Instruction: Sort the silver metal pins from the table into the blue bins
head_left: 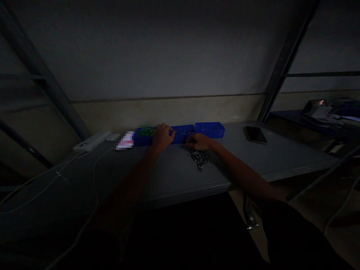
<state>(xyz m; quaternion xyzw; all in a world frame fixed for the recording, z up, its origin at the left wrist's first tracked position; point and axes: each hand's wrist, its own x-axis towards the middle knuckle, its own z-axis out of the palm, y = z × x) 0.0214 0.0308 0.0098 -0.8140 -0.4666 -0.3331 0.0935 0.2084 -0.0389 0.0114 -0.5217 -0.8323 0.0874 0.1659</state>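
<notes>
My left hand (163, 136) is over the front wall of the left and middle blue bins, its thumb and fingers bent toward each other. Whatever lies between them is too dark and small to name. Green pieces (146, 131) fill the left blue bin (142, 141). A few small shiny metal parts lie in the middle blue bin (180, 139). My right hand (199, 141) is low over the table with curled fingers, just behind a loose pile of small metal parts (201, 159). Its fingertips are partly hidden, so what they pinch cannot be made out.
Another blue bin (215, 132) stands at the right end of the row. A dark phone (255, 134) lies farther right on the grey table (236, 157). At left are a printed paper (125, 141), a white power strip (92, 141) and trailing white cables (94, 172). A wall rises behind.
</notes>
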